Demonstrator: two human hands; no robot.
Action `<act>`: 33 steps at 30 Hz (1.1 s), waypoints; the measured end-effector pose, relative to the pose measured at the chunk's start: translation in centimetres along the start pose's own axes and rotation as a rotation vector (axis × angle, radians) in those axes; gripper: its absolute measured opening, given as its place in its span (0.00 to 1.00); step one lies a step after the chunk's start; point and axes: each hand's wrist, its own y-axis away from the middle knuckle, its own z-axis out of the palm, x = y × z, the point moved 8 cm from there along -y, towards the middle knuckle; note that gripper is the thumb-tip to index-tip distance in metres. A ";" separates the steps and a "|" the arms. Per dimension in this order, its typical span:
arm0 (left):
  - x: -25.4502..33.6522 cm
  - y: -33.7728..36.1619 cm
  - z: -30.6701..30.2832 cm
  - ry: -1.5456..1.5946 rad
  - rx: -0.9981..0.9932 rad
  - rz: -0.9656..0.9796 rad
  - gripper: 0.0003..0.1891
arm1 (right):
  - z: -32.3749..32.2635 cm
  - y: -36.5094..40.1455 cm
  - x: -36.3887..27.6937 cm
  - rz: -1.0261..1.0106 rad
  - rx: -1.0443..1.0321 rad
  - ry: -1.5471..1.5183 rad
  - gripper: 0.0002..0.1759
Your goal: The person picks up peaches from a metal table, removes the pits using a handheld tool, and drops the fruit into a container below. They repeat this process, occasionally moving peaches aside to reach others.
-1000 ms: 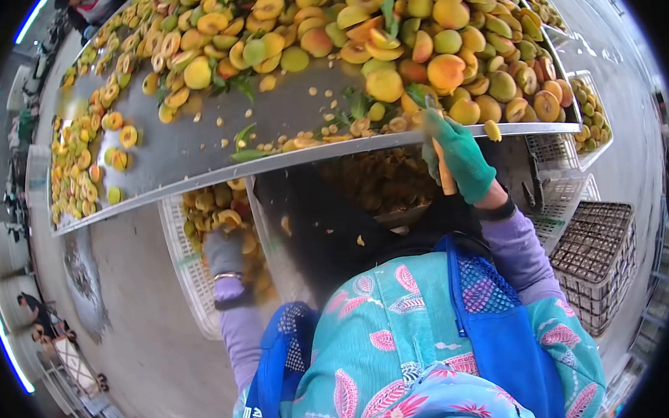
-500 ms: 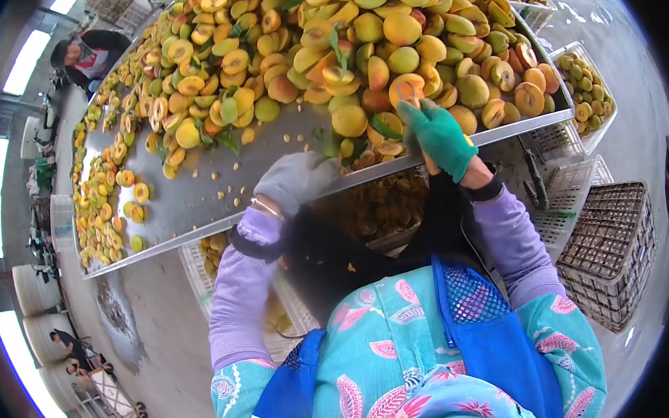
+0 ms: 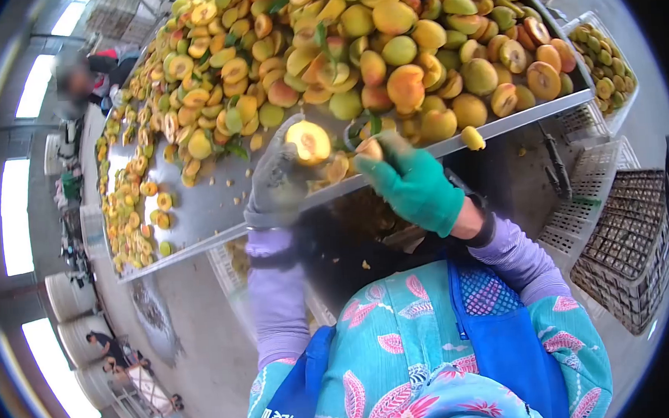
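My left hand (image 3: 274, 183), in a grey glove and blurred, holds an apricot half (image 3: 308, 141) with its cut face up, over the front edge of the metal tray (image 3: 226, 233). My right hand (image 3: 410, 184), in a green glove, is closed close beside it. A small ring-shaped tool (image 3: 352, 135) shows at the right fingertips; its grip is mostly hidden by the glove. Just behind both hands rises a big heap of whole and halved apricots (image 3: 406, 89). One yellow piece of fruit (image 3: 472, 137) is at the tray's rim, right of my right hand.
Plastic crates (image 3: 617, 251) stand at the right, one crate of fruit (image 3: 603, 66) behind them. Below the tray, near my legs, is another crate (image 3: 228, 269). A person (image 3: 104, 73) works at the tray's far left. Small pits (image 3: 229, 183) lie scattered on the metal.
My right hand has moved left and toward me, away from the heap, to beside my left hand. An apricot half now shows in my left hand. The view has shifted slightly.
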 end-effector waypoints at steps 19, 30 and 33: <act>1.0 4.9 3.5 -0.233 0.314 0.479 0.24 | 6.9 1.1 1.6 0.112 -0.095 -0.091 0.22; 1.2 4.9 4.0 -0.440 0.402 0.435 0.23 | 4.6 2.3 -0.6 0.148 -0.168 0.225 0.24; 0.3 4.8 3.6 -0.071 0.409 0.287 0.27 | 5.3 2.6 -0.2 -0.069 -0.231 0.365 0.24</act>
